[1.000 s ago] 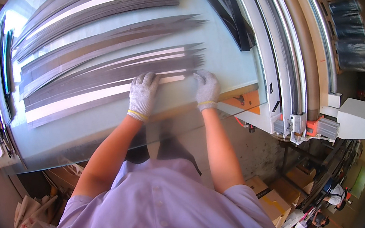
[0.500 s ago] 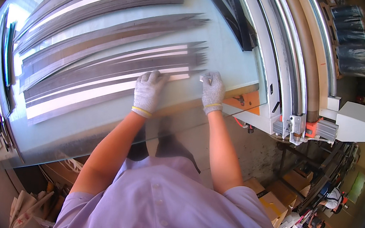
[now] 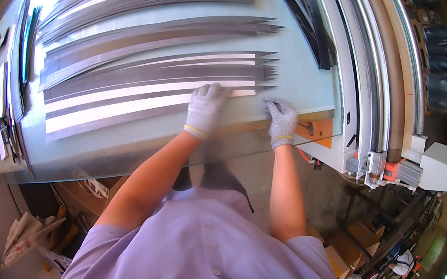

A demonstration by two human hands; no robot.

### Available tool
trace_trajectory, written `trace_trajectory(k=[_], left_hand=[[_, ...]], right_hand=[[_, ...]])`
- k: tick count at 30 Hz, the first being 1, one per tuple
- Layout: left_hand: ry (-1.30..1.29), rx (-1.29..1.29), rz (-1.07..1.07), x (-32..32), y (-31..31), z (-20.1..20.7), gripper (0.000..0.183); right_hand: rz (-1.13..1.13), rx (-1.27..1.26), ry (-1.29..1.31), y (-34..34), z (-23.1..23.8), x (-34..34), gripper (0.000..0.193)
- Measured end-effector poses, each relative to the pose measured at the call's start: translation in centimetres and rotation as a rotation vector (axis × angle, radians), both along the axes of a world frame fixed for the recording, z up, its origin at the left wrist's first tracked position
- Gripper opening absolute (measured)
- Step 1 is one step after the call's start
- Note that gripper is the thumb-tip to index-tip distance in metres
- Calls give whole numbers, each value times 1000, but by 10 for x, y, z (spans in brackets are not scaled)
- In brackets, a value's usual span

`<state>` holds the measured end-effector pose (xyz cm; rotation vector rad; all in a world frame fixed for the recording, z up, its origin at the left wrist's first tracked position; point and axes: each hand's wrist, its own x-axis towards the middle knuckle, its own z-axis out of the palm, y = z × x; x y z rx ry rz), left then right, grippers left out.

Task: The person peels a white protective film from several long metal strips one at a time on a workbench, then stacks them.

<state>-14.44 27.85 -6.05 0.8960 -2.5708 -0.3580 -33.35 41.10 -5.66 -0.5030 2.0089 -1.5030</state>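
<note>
Long thin strips (image 3: 98, 92), dark grey and white with several pointed right ends, lie in a fanned stack on the glass-topped table (image 3: 310, 89). At the near edge of this stack, my left hand (image 3: 205, 109), in a pale knitted glove, has its fingers bent down over a white-faced strip (image 3: 241, 92). My right hand (image 3: 281, 120), gloved the same way, is just past the strips' right ends, above the table's near edge. Its thumb and fingertips are pinched together; whatever is between them is too small to make out.
Two more strip stacks (image 3: 159, 30) lie farther back. Black bars (image 3: 303, 22) rest at the far right, beside a machine with long rollers (image 3: 388, 65) and a white end housing (image 3: 441, 167). Tools (image 3: 6, 129) lie on the left. Cardboard boxes (image 3: 337, 264) stand below right; people are in the distance.
The view has shifted, so the table and strips appear farther right. My right hand has turned slightly, its fingertips still pinched. My left hand stays at the near strips.
</note>
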Motion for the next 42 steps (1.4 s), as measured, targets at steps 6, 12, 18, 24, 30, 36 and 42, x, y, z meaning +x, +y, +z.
trace_trajectory(k=[6, 12, 18, 24, 30, 36, 42], left_hand=[[-24, 24, 23, 1, 11, 6, 41], [-51, 18, -210, -3, 18, 1, 54], [-62, 63, -260, -24, 25, 1, 55], [-60, 102, -240, -33, 25, -5, 54], [-61, 130, -242, -38, 22, 10, 56], [-106, 123, -229, -40, 22, 5, 58], [-125, 150, -226, -42, 22, 9, 58]], right_hand=[[-126, 162, 276, 0, 0, -4, 17], [-55, 223, 529, -5, -8, -4, 19], [76, 392, 568, -23, 17, 21, 34], [57, 330, 646, -30, 5, 21, 23], [13, 247, 787, -32, -3, 21, 12], [6, 281, 852, -34, -11, 23, 11], [48, 296, 859, -34, -14, 22, 9]])
